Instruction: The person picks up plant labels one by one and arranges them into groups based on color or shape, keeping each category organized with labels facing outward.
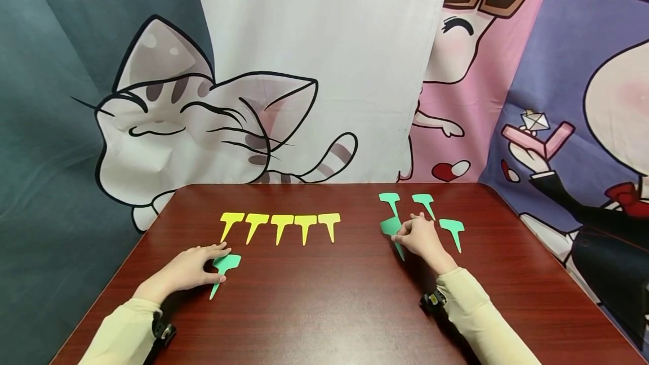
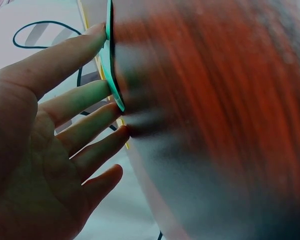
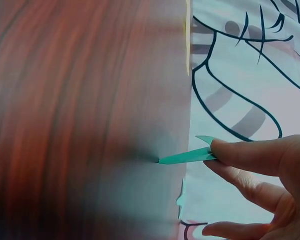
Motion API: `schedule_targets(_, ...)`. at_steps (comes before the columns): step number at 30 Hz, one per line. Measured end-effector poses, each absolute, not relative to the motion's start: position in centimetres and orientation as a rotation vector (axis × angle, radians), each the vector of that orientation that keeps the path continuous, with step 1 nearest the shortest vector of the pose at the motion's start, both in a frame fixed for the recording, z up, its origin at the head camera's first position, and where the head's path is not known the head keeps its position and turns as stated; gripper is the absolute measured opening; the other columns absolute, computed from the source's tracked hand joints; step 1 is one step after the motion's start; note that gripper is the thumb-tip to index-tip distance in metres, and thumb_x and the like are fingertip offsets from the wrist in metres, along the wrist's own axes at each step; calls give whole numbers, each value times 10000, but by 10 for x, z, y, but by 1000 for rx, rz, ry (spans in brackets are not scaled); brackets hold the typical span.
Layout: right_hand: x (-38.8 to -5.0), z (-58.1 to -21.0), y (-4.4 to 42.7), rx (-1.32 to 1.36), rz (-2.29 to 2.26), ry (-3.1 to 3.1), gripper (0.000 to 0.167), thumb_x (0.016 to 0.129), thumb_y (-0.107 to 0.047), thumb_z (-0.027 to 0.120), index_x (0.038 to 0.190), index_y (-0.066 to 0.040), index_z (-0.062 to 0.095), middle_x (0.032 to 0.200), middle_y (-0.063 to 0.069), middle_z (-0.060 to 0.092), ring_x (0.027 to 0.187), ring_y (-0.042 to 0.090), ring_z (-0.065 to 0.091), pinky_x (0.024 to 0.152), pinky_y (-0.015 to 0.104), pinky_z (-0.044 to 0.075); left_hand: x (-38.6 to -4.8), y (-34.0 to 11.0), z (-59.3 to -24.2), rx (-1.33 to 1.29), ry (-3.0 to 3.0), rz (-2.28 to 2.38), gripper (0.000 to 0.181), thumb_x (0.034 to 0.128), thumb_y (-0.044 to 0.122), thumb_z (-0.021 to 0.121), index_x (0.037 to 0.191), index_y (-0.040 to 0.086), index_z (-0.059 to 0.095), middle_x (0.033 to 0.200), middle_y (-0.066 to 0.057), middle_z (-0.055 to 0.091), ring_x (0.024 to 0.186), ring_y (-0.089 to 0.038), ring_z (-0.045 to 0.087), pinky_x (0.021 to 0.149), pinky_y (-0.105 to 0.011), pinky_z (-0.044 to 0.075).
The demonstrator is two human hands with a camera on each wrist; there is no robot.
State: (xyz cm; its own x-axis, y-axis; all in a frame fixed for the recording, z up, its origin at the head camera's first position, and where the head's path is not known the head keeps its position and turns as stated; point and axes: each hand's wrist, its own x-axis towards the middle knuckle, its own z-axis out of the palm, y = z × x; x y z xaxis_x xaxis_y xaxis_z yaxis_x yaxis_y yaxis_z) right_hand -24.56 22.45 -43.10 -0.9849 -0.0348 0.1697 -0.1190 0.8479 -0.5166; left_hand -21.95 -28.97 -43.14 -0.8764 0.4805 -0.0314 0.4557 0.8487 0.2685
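Near the table's left side, my left hand [image 1: 185, 269] rests with thumb and fingers spread around a flat green T-shaped plant label [image 1: 228, 262]. In the left wrist view its fairly straight thumb and fingertips touch the label's edge [image 2: 108, 70]. Toward the right, my right hand [image 1: 422, 240] pinches another green plant label [image 1: 389, 226] between thumb and fingers. The right wrist view shows this label [image 3: 185, 157] tilted, its pointed end low by the tabletop; I cannot tell whether the tip touches. Three more green labels [image 1: 451, 226] lie around the right hand.
Several yellow T-shaped plant labels [image 1: 281, 221] lie in a row across the left middle of the brown wooden table [image 1: 324, 308]. Behind the table's far edge hangs a cloth backdrop [image 1: 324, 27] with cartoon figures. Each wrist wears a small black camera [image 1: 433, 301].
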Motion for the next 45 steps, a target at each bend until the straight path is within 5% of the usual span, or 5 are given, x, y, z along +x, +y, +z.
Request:
schedule_targets(19,-254,-436,179,211,911,-2862,196,751,-143,766,571,-106,697,640,-4,698,1344,395,391,1089,676,145,-222,-292,-433,743,2931,386,664,781,403,735,1322,55,568,1378,-183,521,1258,-427,474,995,-624,348)
schedule_targets(29,-255,-438,147,233,965,-2848,214,701,-145,801,513,-136,700,600,-32,698,1285,316,492,1114,427,328,-222,-293,-435,742,2941,377,662,778,402,737,1320,60,571,1375,-181,525,1254,-424,479,992,-618,355)
schedule_targets(45,-244,-441,100,311,1076,-2847,243,697,-137,813,492,-134,683,647,6,719,1310,315,467,1098,456,343,-222,-292,-434,735,2940,377,665,777,411,735,1317,58,573,1373,-180,527,1253,-430,478,986,-620,357)
